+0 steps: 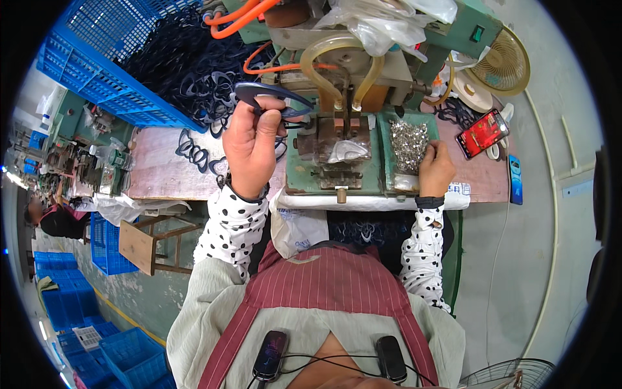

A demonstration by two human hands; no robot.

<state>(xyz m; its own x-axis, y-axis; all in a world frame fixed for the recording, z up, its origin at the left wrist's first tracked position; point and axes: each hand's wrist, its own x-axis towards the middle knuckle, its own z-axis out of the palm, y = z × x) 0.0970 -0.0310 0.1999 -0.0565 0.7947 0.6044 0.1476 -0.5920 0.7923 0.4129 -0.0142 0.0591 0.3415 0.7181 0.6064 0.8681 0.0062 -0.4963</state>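
Observation:
My left hand (251,152) is raised left of a green bench press (334,146). Its thumb and fingers pinch a dark blue, flat, loop-shaped piece (275,97), and a dark strip shows below it by the fingers. My right hand (438,172) is at the right edge of a green tray (393,178). Its fingers are drawn together at a heap of small shiny metal parts (409,146); whether a part is between them is hidden. A whitish translucent scrap (348,152) lies on the press bed, under the two yellowish hoses (357,97).
A blue crate (110,78) and a pile of dark blue loops (188,71) are at the back left. Right of the tray lie a red-screened phone (483,134) and a blue phone (515,179). A fan (505,61) stands behind. A wooden stool (152,243) is left.

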